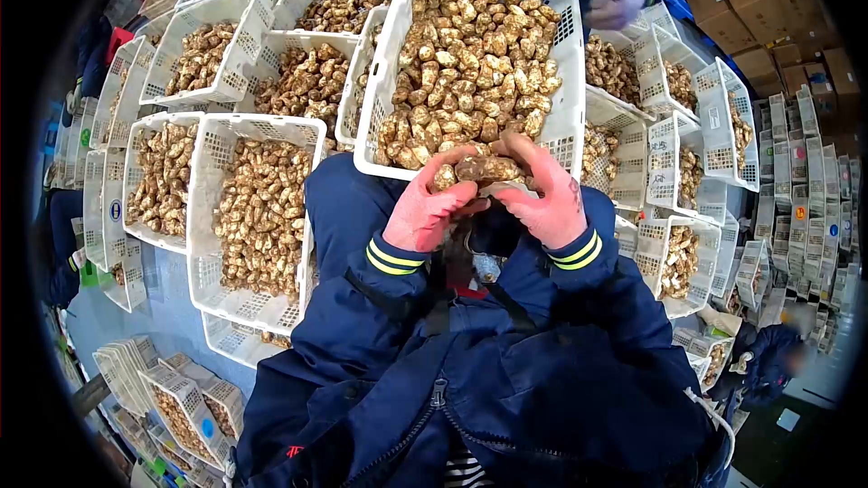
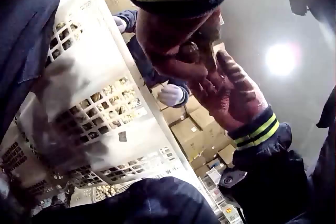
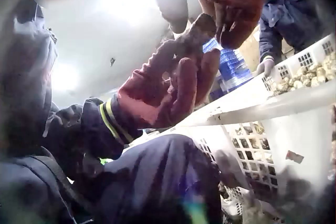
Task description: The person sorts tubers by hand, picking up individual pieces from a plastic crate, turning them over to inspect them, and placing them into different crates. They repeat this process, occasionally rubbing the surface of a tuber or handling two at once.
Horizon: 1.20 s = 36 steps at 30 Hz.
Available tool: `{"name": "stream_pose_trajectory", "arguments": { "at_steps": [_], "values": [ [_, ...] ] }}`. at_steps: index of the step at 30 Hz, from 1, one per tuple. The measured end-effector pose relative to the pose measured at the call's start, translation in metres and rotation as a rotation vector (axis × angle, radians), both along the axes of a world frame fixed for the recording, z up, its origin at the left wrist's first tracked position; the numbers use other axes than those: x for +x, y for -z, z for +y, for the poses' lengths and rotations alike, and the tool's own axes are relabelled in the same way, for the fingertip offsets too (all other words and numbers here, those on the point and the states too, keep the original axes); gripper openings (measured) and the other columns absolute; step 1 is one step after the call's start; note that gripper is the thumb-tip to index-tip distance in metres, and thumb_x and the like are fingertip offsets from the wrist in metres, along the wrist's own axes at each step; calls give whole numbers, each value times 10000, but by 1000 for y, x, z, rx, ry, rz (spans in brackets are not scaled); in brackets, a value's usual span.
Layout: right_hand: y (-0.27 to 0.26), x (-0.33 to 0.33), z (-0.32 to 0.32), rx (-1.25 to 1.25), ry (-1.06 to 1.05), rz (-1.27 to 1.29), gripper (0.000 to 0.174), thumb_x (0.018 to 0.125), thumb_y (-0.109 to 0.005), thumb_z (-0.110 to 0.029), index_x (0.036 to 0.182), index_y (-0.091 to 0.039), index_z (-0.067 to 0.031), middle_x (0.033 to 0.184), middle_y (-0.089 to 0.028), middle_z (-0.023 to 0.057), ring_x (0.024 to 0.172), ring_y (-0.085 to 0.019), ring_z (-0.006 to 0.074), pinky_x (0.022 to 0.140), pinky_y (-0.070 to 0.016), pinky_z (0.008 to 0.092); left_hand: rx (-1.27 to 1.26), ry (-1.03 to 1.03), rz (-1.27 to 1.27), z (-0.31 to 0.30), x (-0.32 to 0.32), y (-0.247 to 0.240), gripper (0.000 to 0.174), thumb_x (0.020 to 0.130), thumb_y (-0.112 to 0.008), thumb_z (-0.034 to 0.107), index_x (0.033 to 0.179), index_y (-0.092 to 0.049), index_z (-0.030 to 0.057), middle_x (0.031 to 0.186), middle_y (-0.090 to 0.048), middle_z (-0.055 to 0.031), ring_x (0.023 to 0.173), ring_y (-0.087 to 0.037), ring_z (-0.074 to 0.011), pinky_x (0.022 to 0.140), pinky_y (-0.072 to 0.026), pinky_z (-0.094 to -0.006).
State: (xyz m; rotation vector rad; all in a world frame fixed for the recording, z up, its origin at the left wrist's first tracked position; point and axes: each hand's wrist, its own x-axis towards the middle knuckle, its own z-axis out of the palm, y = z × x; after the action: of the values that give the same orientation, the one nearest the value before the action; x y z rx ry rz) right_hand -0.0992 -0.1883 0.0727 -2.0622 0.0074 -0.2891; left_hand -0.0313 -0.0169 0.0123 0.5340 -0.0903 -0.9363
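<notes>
In the head view, my pink-gloved left hand (image 1: pixel 429 212) and right hand (image 1: pixel 547 198) meet at the near edge of a large white crate (image 1: pixel 382 117). Between them they hold a knobby brown tuber (image 1: pixel 488 170), pinched at its two ends by fingers and thumbs. A smaller tuber (image 1: pixel 443 179) shows by the left fingertips. Behind my hands the crate is heaped with similar tubers (image 1: pixel 479 72). The right wrist view has the held tuber (image 3: pixel 202 27) raised above the crate rim (image 3: pixel 252 112), the left fingers curled below it.
White crates of tubers stand stacked on both sides, such as one at left (image 1: pixel 203 253) and one at right (image 1: pixel 665 257). Across the crate, another person's gloved hand (image 1: pixel 617 6) shows. Cardboard boxes (image 1: pixel 750 0) are piled at the upper right.
</notes>
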Motion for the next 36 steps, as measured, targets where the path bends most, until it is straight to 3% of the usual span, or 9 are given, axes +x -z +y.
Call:
{"name": "stream_pose_trajectory", "arguments": {
  "at_steps": [10, 14, 16, 18, 22, 24, 28, 32, 36],
  "values": [
    [-6, -4, -2, 2, 70, 131, 375, 736, -669, -53, 1103, -593, -27, 1061, -615, 119, 930, -602, 216, 809, -471, 293, -96, 83, -90, 3, 4, 2, 563, 820, -634, 108, 1312, -366, 50, 1096, -579, -114, 1014, -581, -218, 882, -482, -422],
    [-16, -25, -44, 370, 387, -11, 385, 763, -620, 43, 1140, -556, 1, 1019, -611, 122, 888, -587, 135, 716, -494, 253, 85, -38, -41, -2, 2, -2, 562, 879, -522, 443, 1276, -410, 62, 1247, -487, -127, 1110, -524, -267, 838, -512, -399],
    [-29, -56, -91, -40, 569, 0, 423, 777, -598, 41, 1191, -514, 9, 1060, -594, 118, 907, -579, 156, 783, -470, 246, -82, -64, 130, -2, 7, 3, 574, 901, -435, 501, 1250, -439, 46, 1235, -494, -136, 1114, -522, -278, 852, -509, -414],
    [-28, -102, -137, -117, 649, 141, 343, 816, -597, -56, 1149, -549, 8, 1005, -612, 98, 886, -577, 147, 798, -460, 249, -139, -67, 237, -2, 9, 4, 488, 942, -373, 461, 1178, -493, 51, 1205, -519, -135, 1105, -528, -284, 864, -501, -438],
    [-26, -160, -176, -529, 693, 847, 364, 824, -605, -172, 1145, -555, -8, 1006, -624, 132, 897, -590, 178, 781, -463, 300, -187, -18, 367, -7, 5, 8, 383, 948, -400, 401, 1083, -546, 74, 1188, -540, -126, 1098, -534, -287, 873, -488, -461],
    [-11, -160, -185, -394, 685, 552, 349, 824, -605, -204, 1136, -577, -52, 1012, -624, 141, 929, -603, 197, 818, -460, 297, -229, -1, 425, -7, 4, 8, 353, 949, -410, 380, 1055, -561, 79, 1177, -550, -126, 1097, -535, -288, 875, -483, -469],
    [-29, -62, -136, -354, 456, 332, 325, 831, -599, -198, 1117, -583, -44, 948, -649, 103, 874, -617, 171, 793, -464, 284, -168, -93, 388, -1, 4, 8, 295, 943, -435, 312, 1040, -583, 76, 1144, -574, -135, 1093, -537, -299, 863, -475, -487],
    [-29, 41, -102, -506, 38, 339, 318, 844, -543, -272, 1105, -595, -100, 962, -650, 125, 885, -623, 268, 784, -474, 323, -235, -193, 524, 10, 14, -2, 380, 938, -432, 315, 1204, -498, 51, 1217, -520, -162, 1104, -521, -327, 895, -458, -482],
    [4, 131, -119, -748, 85, 588, 327, 852, -493, -303, 1110, -605, -136, 995, -647, 136, 915, -616, 300, 845, -464, 369, -231, -163, 467, 13, 20, -4, 387, 951, -426, 307, 1250, -458, 63, 1213, -521, -156, 1098, -531, -304, 890, -477, -436]
  ]
}}
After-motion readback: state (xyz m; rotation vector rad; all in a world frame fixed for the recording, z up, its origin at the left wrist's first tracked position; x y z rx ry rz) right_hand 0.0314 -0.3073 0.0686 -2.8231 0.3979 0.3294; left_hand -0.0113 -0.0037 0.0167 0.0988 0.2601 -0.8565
